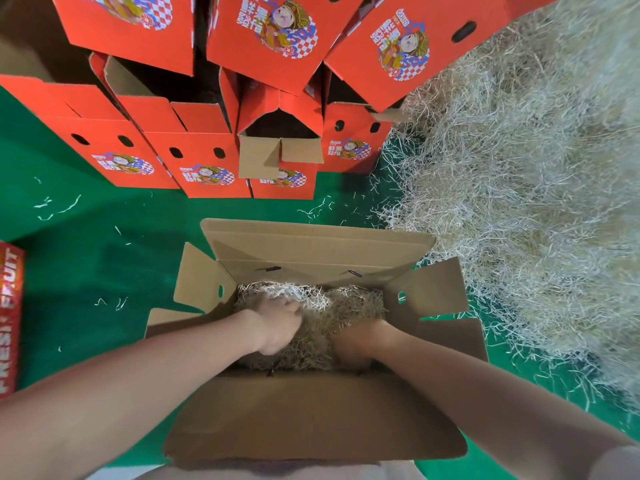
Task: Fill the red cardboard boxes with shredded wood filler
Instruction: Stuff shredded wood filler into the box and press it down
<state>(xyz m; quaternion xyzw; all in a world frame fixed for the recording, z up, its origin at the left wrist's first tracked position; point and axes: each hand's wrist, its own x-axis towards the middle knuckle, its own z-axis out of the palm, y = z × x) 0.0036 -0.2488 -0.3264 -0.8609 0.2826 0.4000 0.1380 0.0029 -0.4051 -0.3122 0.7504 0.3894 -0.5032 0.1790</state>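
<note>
Surroundings:
- A green surface (86,271) covers the floor, with loose strands (59,206) scattered on it at left and centre.
- Stacked red boxes (204,168) fill the upper left and upper centre of the frame in two tiers. One lower-tier box (280,147) has its brown flaps folded open.
- A loose pile (519,168) of shredded wood filler occupies the whole right side. Its edge lies just beside the right flap of the open box (311,420).
- A red carton printed "FRESH FRUIT" (10,306) sits at the left edge, partly cut off.

Container:
- The open box sits at lower centre with all four flaps spread. The far flap stands raised between the box and the red stack. Both forearms pass over the near flap.
- Shredded filler (349,303) covers the box bottom.

Hands:
- The left hand (277,323) is down in the filler, blurred, with fingers bent. Whether it grips strands cannot be told.
- The right hand (356,341) is sunk in the filler in shadow, fingers hidden. Its state cannot be told.
- The hands are apart.
</note>
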